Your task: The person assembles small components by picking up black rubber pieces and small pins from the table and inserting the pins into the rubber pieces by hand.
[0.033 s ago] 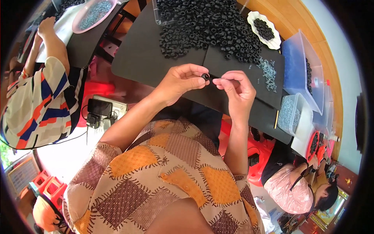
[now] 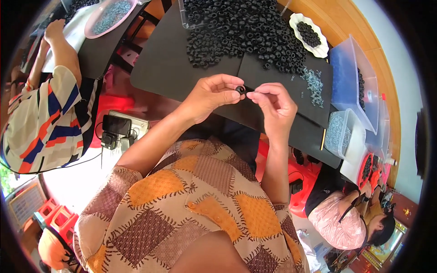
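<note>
My left hand [image 2: 211, 98] pinches a small black ring-shaped part [image 2: 241, 89] between thumb and forefinger, its hole showing. Close beside it on the right, my right hand [image 2: 276, 103] has thumb and forefinger pressed together. What those fingertips hold, if anything, is too small to make out. Beyond both hands, a large heap of similar black parts [image 2: 246, 34] covers the far part of the dark table [image 2: 159, 63]. Small clear-bluish springs [image 2: 314, 86] lie in a loose pile to the right of that heap.
At the right stand a white scalloped dish [image 2: 295, 22] of black parts, a large clear bin [image 2: 343, 63] and a smaller tub of springs [image 2: 339, 132]. One person sits at the left [image 2: 45, 123], another at the lower right [image 2: 339, 218]. A pink basin [image 2: 91, 29] is far left.
My right hand has shifted slightly left, bringing its fingertips nearer the black part. The left hand stays almost still, with the part turned a little.
</note>
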### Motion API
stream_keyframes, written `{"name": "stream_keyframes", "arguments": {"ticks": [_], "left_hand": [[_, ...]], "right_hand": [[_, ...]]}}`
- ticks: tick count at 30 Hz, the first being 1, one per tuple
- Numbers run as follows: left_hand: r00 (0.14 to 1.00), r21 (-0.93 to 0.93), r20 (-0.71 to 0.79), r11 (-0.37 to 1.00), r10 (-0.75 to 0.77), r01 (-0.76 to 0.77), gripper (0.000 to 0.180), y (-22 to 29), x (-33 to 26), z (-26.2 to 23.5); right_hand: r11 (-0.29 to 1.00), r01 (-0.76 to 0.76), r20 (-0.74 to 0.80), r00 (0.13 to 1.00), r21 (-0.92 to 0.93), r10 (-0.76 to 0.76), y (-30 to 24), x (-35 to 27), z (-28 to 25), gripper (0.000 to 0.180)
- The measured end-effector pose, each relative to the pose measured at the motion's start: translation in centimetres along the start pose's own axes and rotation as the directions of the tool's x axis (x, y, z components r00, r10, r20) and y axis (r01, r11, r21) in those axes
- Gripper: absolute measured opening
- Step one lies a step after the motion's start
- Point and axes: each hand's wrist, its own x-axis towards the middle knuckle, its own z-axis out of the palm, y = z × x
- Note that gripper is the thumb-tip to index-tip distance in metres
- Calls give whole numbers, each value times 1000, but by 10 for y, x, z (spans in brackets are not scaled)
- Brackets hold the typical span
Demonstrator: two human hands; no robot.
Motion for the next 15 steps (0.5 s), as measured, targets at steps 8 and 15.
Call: {"name": "stream_keyframes", "arguments": {"ticks": [8,15], "left_hand": [[998,25,-17,998,59,-59,25,-5,-2,-3],[992,84,-48,990,116,-111,26,1,-6,-7]], "right_hand": [[909,218,68,976,-356,-207,2,4,16,11],[853,338,79,939,-398,-335,4,2,34,12]]}}
